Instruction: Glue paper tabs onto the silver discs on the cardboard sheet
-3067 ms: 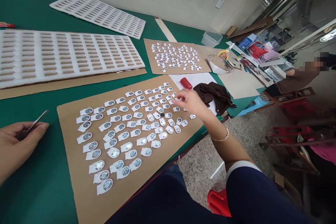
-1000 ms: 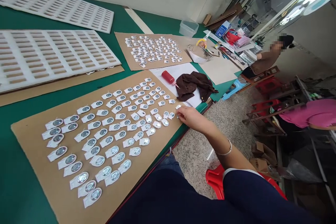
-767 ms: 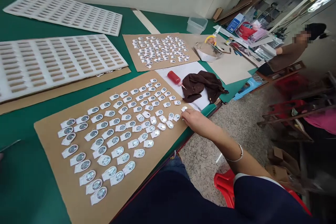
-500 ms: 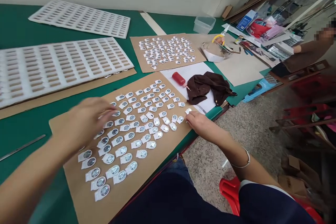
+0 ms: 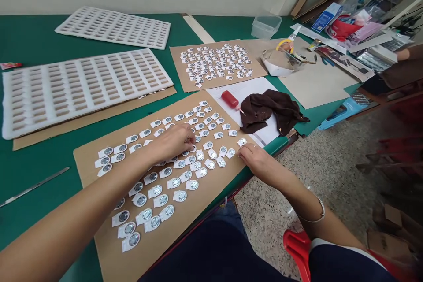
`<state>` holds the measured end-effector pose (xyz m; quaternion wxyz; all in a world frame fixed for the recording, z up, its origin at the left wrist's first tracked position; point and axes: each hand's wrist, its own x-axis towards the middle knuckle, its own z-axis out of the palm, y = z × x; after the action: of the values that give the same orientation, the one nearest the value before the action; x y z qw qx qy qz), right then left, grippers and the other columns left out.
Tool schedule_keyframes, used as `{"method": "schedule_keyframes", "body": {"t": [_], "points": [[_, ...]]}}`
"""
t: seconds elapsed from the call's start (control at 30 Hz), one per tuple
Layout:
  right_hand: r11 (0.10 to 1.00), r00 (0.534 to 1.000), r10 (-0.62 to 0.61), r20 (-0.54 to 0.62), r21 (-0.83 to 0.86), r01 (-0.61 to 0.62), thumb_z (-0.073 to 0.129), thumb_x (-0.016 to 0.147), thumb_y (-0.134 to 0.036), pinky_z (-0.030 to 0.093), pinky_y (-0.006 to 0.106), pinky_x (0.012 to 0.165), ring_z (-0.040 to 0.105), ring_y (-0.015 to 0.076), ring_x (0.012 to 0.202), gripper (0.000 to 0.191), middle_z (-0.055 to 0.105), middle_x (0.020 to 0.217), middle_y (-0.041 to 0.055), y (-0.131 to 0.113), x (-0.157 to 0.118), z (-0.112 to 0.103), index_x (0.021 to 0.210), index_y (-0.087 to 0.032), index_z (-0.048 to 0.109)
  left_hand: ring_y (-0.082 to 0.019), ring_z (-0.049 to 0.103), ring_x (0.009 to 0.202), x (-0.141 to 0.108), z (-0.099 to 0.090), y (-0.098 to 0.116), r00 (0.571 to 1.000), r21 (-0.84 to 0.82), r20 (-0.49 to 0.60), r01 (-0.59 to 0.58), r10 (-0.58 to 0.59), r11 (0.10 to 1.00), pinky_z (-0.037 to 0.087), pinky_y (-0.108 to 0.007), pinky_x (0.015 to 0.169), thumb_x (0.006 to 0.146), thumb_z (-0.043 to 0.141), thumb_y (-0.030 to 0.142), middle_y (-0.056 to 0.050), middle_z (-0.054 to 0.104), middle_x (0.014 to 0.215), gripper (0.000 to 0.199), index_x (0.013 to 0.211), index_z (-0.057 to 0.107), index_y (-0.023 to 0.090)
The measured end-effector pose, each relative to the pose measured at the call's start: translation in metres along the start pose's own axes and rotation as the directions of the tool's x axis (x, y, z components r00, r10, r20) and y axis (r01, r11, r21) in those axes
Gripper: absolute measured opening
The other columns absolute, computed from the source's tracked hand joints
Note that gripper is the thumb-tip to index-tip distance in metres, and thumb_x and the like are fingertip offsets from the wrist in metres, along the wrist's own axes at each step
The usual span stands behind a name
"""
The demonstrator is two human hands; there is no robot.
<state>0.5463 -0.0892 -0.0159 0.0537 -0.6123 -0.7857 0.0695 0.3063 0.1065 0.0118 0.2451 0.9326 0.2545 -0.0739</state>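
Observation:
Rows of small round silver pieces on white tabs [image 5: 133,239] lie on a brown cardboard sheet [image 5: 185,233]. Over the middle of the sheet is my left hand [image 5: 176,142], its fingers curled down among the pieces; whatever its fingertips hold, if anything, is hidden. My right hand [image 5: 253,155] rests at the sheet's right edge, fingers bent together, beside a single silver piece [image 5: 242,142]. Its fingertips are too small to tell what they pinch. A red bottle [image 5: 229,99] and a dark brown cloth [image 5: 274,110] lie on white paper [image 5: 214,91] beyond the sheet.
Two white slotted trays [image 5: 89,92] lie at the left, near a metal strip [image 5: 35,187]. Behind are a second cardboard sheet with pieces [image 5: 180,68], a clear tub [image 5: 266,26] and yellow-handled scissors [image 5: 284,45]. A red stool [image 5: 297,249] stands below right.
My left hand has moved right, from the sheet's left part to its middle. My right hand stays by the same edge. The view has shifted slightly.

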Motion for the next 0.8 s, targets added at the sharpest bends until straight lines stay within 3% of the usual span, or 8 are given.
{"method": "schedule_keyframes", "body": {"t": [0.2, 0.37, 0.57, 0.8], "points": [[0.998, 0.994, -0.017, -0.111, 0.056, 0.024, 0.043, 0.089, -0.005, 0.049, 0.035, 0.074, 0.056, 0.0228, 0.084, 0.017, 0.058, 0.09, 0.0095, 0.006, -0.005, 0.005, 0.097, -0.018, 0.053, -0.02, 0.055, 0.083, 0.002, 0.009, -0.002, 1.0, -0.011, -0.001, 0.001, -0.001, 1.0, 0.041, -0.031, 0.071, 0.079, 0.056, 0.028, -0.006, 0.061, 0.092, 0.014, 0.079, 0.067, 0.018], [0.995, 0.975, 0.002, -0.222, 0.096, 0.02, 0.045, 0.092, -0.009, 0.049, 0.034, 0.07, 0.057, 0.0212, 0.08, 0.011, 0.059, 0.087, 0.0086, -0.006, -0.002, -0.019, 0.095, -0.017, 0.052, -0.019, 0.054, 0.077, 0.001, 0.01, 0.0, 0.999, -0.03, -0.025, 0.031, -0.032, 0.999, 0.039, -0.03, 0.065, 0.075, 0.057, 0.024, -0.007, 0.061, 0.085, 0.008, 0.075, 0.062, 0.017], [0.983, 0.913, -0.055, -0.404, 0.139, 0.121, 0.049, 0.092, -0.011, 0.051, 0.032, 0.073, 0.06, 0.0192, 0.082, 0.009, 0.063, 0.086, 0.0078, -0.025, 0.018, -0.042, 0.095, -0.017, 0.054, -0.019, 0.054, 0.076, -0.003, 0.01, -0.001, 0.998, -0.049, -0.045, 0.045, -0.047, 0.998, 0.038, -0.029, 0.066, 0.075, 0.058, 0.022, -0.007, 0.061, 0.086, 0.006, 0.074, 0.061, 0.017], [0.953, 0.841, -0.133, -0.524, 0.165, 0.253, 0.051, 0.091, -0.008, 0.052, 0.03, 0.073, 0.06, 0.0158, 0.081, 0.011, 0.064, 0.085, 0.006, -0.047, 0.046, -0.056, 0.095, -0.017, 0.055, -0.022, 0.054, 0.081, -0.001, 0.02, -0.005, 0.993, -0.084, -0.12, 0.002, -0.013, 0.996, 0.038, -0.031, 0.071, 0.071, 0.061, 0.02, -0.006, 0.06, 0.08, 0.003, 0.069, 0.06, 0.019]]}}
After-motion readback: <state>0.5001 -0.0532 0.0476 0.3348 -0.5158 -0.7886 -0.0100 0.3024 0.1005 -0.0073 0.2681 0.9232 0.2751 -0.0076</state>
